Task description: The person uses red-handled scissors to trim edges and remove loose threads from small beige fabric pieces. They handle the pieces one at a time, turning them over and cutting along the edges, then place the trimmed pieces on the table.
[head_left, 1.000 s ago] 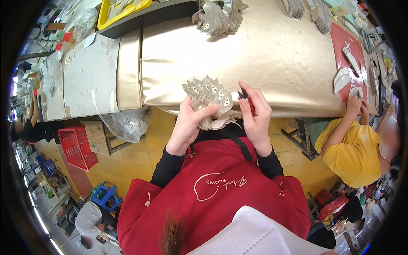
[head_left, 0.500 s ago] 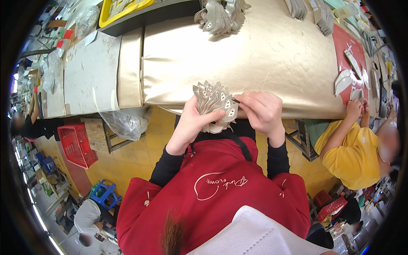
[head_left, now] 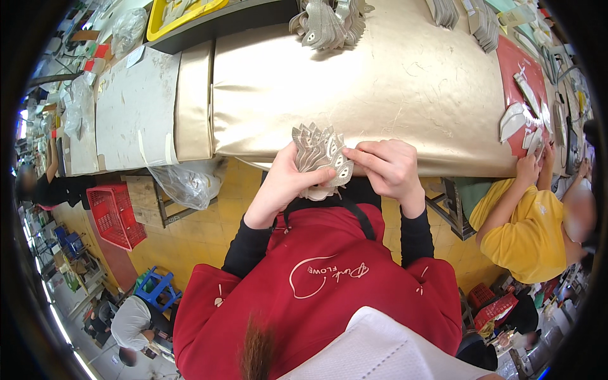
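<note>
- Head view, work surface: before you lies a table covered in glossy gold sheeting (head_left: 411, 95). A whitish flat board (head_left: 136, 107) lies to the left.
- Far edge: a yellow plastic tray (head_left: 154, 25) sits at upper left; a bundle of grey-beige shaped pieces (head_left: 326, 28) lies right of it.
- Hands: your left hand (head_left: 278, 183) is clamped, thumb in front, on a fanned stack of grey-beige, pointed-tipped pieces (head_left: 311, 144), located at the near table edge. Your right hand (head_left: 389, 170) has its fingers bunched at the stack's right edge.
- Room: the floor (head_left: 212, 231) is yellow tile. A red slatted plastic basket (head_left: 117, 218) and a blue stool (head_left: 156, 290) stand to your left; a co-worker in a yellow shirt (head_left: 525, 234) works to your right.
- Visibility limits: you cannot tell what, if anything, your right hand grips; its fingers conceal it. The tray and bundle are cut off above. Rim items are too distorted to identify.
</note>
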Demonstrator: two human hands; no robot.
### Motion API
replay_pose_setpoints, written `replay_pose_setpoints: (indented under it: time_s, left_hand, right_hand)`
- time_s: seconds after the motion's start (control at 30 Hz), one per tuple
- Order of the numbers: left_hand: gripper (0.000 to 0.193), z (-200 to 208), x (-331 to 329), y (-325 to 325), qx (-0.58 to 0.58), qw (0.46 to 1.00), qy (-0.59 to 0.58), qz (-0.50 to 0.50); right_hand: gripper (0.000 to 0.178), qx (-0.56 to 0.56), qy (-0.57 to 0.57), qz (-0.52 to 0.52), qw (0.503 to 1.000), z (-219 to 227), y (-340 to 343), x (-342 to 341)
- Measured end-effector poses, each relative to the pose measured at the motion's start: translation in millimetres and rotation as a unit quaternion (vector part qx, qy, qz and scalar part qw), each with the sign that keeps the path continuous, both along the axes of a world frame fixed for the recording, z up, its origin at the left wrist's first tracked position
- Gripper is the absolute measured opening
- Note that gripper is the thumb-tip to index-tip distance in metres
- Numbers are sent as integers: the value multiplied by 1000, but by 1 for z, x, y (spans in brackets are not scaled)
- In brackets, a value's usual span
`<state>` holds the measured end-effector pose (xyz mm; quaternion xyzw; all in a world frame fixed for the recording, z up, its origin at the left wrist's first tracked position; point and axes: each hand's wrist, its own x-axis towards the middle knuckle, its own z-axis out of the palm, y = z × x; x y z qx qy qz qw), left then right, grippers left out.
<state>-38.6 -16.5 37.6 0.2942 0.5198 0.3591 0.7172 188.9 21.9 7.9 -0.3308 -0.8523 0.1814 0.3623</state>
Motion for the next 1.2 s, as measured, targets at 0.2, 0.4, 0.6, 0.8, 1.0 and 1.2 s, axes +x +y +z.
replay_pose_setpoints:
  time_s: [0.2,0.4,0.6,0.8,1.0,1.2]
  left_hand:
    - [56,1,-6,3,-1,999,-1,-33]
    - [50,-1,-10,3,-4,998,19,-60]
    - [39,-6,-5,3,-2,1000,-23,-4]
    - [37,-2,-6,4,-3,1000,1,-19]
    - [34,-2,-1,1,22,998,59,-22]
    - [32,-5,-1,1,39,994,93,-33]
  right_hand:
    - [45,-13,1,18,1000,-2,-2,-1]
    - [40,-5,6,16,1000,-5,-4,0]
    - [38,-1,42,-24,999,-5,-4,1]
    - [25,-36,61,-31,997,4,-2,-2]
    - [19,-56,39,-20,997,9,-3,-6]
    - [18,-51,17,-17,998,6,-3,-8]
